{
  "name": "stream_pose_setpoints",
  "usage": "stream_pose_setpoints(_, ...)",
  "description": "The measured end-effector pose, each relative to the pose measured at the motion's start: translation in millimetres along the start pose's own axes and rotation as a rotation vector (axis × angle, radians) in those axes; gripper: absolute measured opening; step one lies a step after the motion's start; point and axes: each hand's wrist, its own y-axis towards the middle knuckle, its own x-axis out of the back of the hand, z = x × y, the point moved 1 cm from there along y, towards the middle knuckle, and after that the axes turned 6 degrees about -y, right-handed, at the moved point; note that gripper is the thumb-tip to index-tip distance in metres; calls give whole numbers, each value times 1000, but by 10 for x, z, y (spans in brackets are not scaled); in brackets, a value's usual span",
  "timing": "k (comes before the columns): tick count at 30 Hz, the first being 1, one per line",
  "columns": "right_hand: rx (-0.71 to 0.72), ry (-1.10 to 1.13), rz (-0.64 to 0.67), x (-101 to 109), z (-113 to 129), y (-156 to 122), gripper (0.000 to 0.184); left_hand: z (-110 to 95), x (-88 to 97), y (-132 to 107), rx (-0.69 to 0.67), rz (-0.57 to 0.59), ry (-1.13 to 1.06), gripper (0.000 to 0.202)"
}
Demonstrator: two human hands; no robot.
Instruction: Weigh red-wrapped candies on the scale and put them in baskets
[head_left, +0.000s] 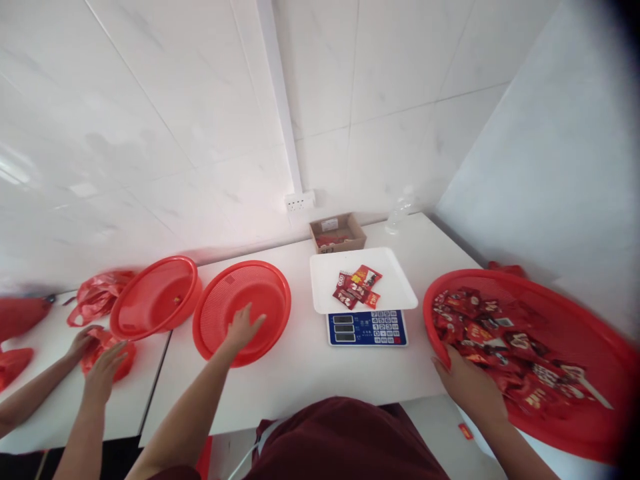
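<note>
My left hand (243, 328) lies open with fingers spread inside an empty red mesh basket (267, 283) on the white table. My right hand (467, 385) grips the near left rim of a large red basket (595, 427) filled with several red snack packets (493, 330). Between the two baskets stands a digital scale (367, 328) with a white tray (395, 283) carrying a few red packets (357, 287).
Another red basket (155, 297) leans at the left. A co-worker's two hands (95, 360) handle a red plastic bag (107, 350) on the neighbouring table. A small cardboard box (337, 233) and a clear plastic bottle (400, 212) sit by the wall.
</note>
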Motion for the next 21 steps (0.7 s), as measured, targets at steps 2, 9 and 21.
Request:
stream_pose_setpoints(2,-13,-10,-10,12,9,-3,55,-217,-223,-138,-105,122,-15,77)
stream_pose_setpoints(9,-37,-25,66,81,39,-7,56,-543,-413,-198,-194,231,84,61)
stream_pose_setpoints(21,-58,14,189,96,43,-5,57,-1627,-770,-65,-582,-38,2,71)
